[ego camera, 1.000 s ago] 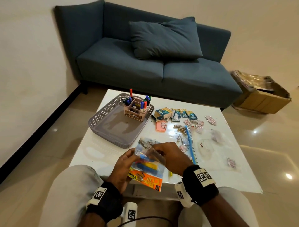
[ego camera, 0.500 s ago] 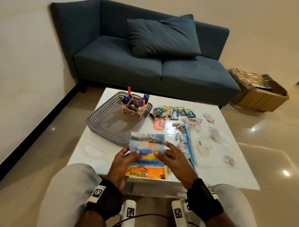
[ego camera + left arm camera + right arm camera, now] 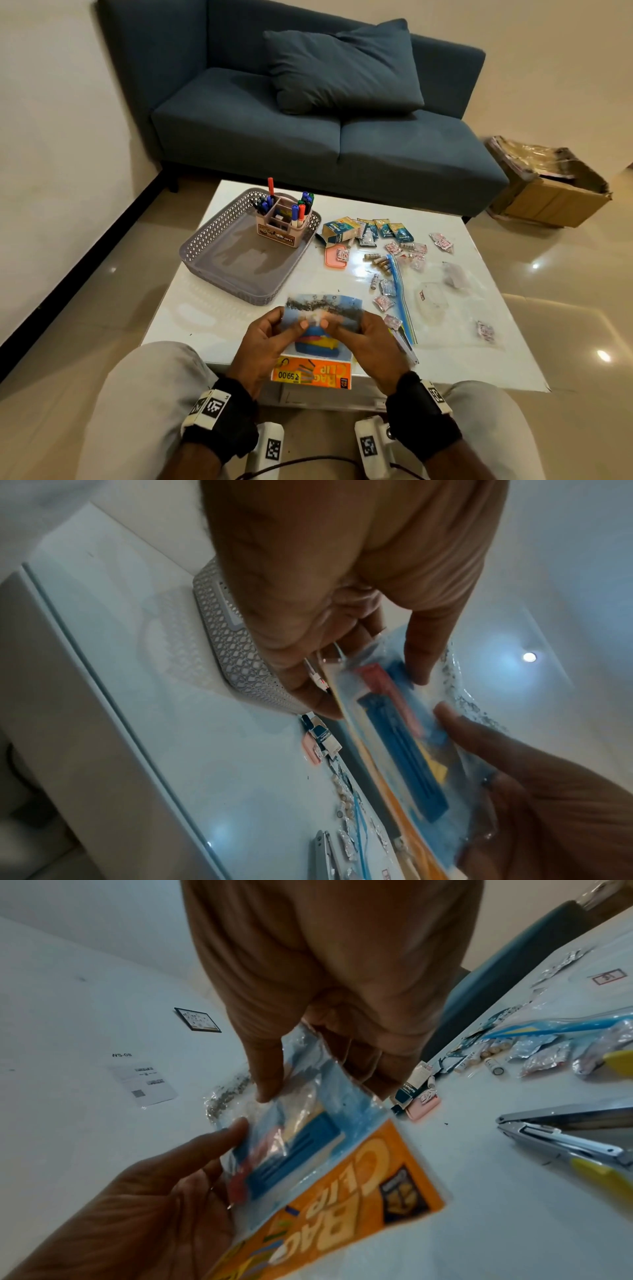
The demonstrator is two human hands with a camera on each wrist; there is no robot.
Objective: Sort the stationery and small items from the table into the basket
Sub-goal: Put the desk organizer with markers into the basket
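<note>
A clear packet of coloured bag clips [image 3: 320, 344] with an orange header card [image 3: 311, 375] hangs over the table's near edge. My left hand [image 3: 291, 325] pinches its upper left and my right hand [image 3: 337, 327] its upper right, thumbs almost touching on the front. The left wrist view shows my left hand [image 3: 369, 680] with its thumb on the packet [image 3: 404, 750]. In the right wrist view my right hand [image 3: 318, 1083] grips the packet [image 3: 298, 1137] from above. The grey lattice basket [image 3: 205, 246] sits at the table's left and holds a pen holder [image 3: 284, 222].
Small boxes [image 3: 342, 229], batteries [image 3: 380, 260], foil sachets [image 3: 442, 241] and a clear zip bag [image 3: 431, 301] lie on the white table [image 3: 191, 308], right of the basket. A metal stapler [image 3: 406, 346] lies by my right hand. A sofa stands behind; a cardboard box [image 3: 548, 192] is on the floor.
The packet has been turned to face me with its orange card at the bottom. Both hands have slid in from its sides, so the thumbs now meet at its upper middle.
</note>
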